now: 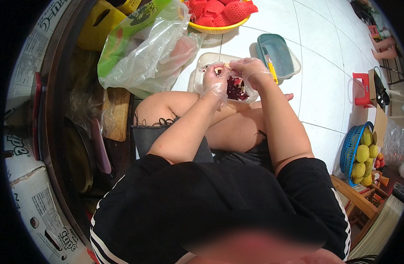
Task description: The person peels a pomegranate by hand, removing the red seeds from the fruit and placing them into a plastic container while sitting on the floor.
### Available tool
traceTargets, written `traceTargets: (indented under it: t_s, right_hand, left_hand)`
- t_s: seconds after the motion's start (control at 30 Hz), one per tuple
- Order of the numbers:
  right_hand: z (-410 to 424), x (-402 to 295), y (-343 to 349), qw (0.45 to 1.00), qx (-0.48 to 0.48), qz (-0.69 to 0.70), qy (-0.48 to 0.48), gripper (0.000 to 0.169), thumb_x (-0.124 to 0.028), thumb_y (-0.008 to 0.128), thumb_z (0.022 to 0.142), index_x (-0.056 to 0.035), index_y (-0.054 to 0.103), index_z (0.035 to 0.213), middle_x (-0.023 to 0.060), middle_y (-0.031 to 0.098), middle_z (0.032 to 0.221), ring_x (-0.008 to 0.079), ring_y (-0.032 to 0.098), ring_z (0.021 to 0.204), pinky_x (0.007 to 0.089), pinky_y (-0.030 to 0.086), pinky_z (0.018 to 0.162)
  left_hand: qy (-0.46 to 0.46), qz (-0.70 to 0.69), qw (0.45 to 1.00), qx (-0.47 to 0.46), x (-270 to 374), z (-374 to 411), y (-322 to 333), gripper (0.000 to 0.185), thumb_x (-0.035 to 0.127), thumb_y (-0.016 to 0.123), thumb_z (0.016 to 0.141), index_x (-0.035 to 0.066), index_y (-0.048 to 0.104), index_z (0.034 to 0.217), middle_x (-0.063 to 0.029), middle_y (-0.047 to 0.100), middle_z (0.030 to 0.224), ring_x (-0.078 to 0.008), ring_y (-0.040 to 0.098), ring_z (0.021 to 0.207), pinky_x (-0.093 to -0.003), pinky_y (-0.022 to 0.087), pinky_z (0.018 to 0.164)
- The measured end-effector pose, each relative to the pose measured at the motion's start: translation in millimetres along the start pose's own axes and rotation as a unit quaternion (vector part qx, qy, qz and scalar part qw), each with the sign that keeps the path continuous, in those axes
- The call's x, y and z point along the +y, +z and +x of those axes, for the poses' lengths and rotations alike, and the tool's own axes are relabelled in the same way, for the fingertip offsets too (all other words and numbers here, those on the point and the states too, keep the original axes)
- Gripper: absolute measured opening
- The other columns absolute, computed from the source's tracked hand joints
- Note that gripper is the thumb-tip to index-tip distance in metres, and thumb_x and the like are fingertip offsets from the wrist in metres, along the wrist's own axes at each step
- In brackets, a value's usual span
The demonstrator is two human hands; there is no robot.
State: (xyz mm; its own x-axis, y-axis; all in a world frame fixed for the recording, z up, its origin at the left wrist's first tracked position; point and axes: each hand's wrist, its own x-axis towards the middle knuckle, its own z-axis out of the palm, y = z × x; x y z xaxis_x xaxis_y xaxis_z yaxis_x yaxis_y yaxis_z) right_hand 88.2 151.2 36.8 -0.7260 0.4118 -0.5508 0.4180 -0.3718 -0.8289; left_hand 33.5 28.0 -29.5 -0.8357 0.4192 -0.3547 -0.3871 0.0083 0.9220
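Both hands wear clear plastic gloves above a clear plastic container (205, 61) on the floor by my crossed legs. Dark red pomegranate seeds (235, 92) lie in it with a few pale and red bits. My left hand (215, 77) is closed around a pale piece, apparently pomegranate pith or rind. The fingertips of my right hand (250, 70) pinch the same pale piece (226, 66) from the other side. Right of the container lies a teal-rimmed plastic box or lid (283, 54), and a knife with a yellow handle (272, 72) rests against it.
A yellow basket (218, 29) holds red foam fruit nets. Plastic bags (146, 56) stand at the left, beside a wooden board (117, 115). Farther right are a red stool (361, 89) and a blue basket (347, 148) of yellow-green fruit. Another person's feet (383, 49) show at the upper right.
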Motion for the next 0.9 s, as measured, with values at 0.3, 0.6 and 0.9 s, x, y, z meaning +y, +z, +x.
traceTargets:
  t_s: [0.3, 0.6, 0.9]
  right_hand:
    - [6.8, 4.8, -10.4, 0.998, -0.030, -0.020, 0.043, 0.028, -0.004, 0.070, 0.081, 0.0103, 0.060, 0.103, 0.0135, 0.064, 0.096, 0.0180, 0.065, 0.086, 0.0246, 0.054, 0.078]
    - [7.3, 0.3, -7.3, 0.977, -0.008, -0.209, 0.044, 0.033, -0.011, 0.070, 0.075, 0.0085, 0.062, 0.101, 0.0106, 0.067, 0.090, 0.0153, 0.064, 0.083, 0.0252, 0.052, 0.075]
    - [35.9, 22.8, -17.2, 0.940, -0.044, -0.337, -0.037, 0.025, -0.009, 0.067, 0.076, 0.0036, 0.064, 0.096, 0.0107, 0.066, 0.089, 0.0174, 0.065, 0.079, 0.0279, 0.052, 0.073]
  left_hand:
    - [0.086, 0.098, 0.991, 0.000, -12.3, 4.3, -4.0, 0.019, 0.017, 0.069, 0.089, 0.005, 0.059, 0.100, -0.0050, 0.063, 0.096, -0.0130, 0.057, 0.088, -0.0278, 0.046, 0.082]
    - [0.194, 0.252, 0.948, -0.007, -6.4, -2.3, -6.0, 0.015, 0.016, 0.066, 0.090, 0.005, 0.058, 0.097, -0.0058, 0.064, 0.087, -0.0126, 0.059, 0.071, -0.0286, 0.049, 0.068]
    - [0.182, 0.273, 0.945, 0.005, -2.2, -5.8, -2.4, 0.013, 0.015, 0.065, 0.090, 0.007, 0.058, 0.097, -0.0067, 0.065, 0.086, -0.0160, 0.061, 0.066, -0.0308, 0.049, 0.063]
